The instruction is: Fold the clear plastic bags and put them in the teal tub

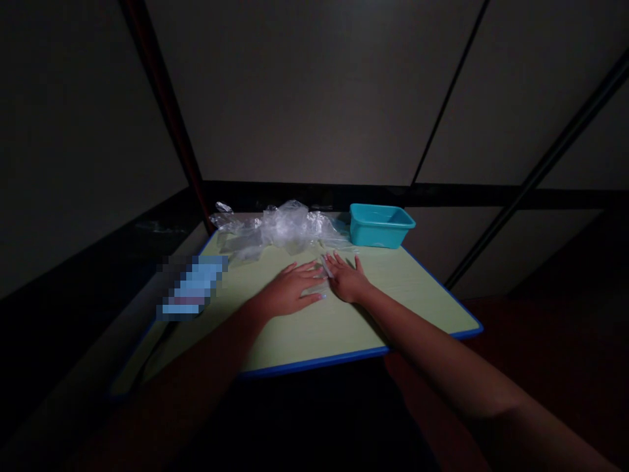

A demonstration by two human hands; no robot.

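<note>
My left hand (295,288) lies with its fingers stretched out over a piece of clear plastic (322,287) on the table. Close beside it, my right hand (348,280) rests flat on the right side of that plastic, fingers spread. Much of the piece is hidden under my hands, so its exact shape is hard to make out. Beyond my fingertips sits a crumpled heap of clear plastic bags (292,229) along the table's far side.
A turquoise plastic basin (378,235) stands at the far right corner of the pale yellow-green table (295,341), which has a blue edge. On the left lies a blurred, pixelated light-blue item (194,288). Panelled walls (319,98) rise behind the table.
</note>
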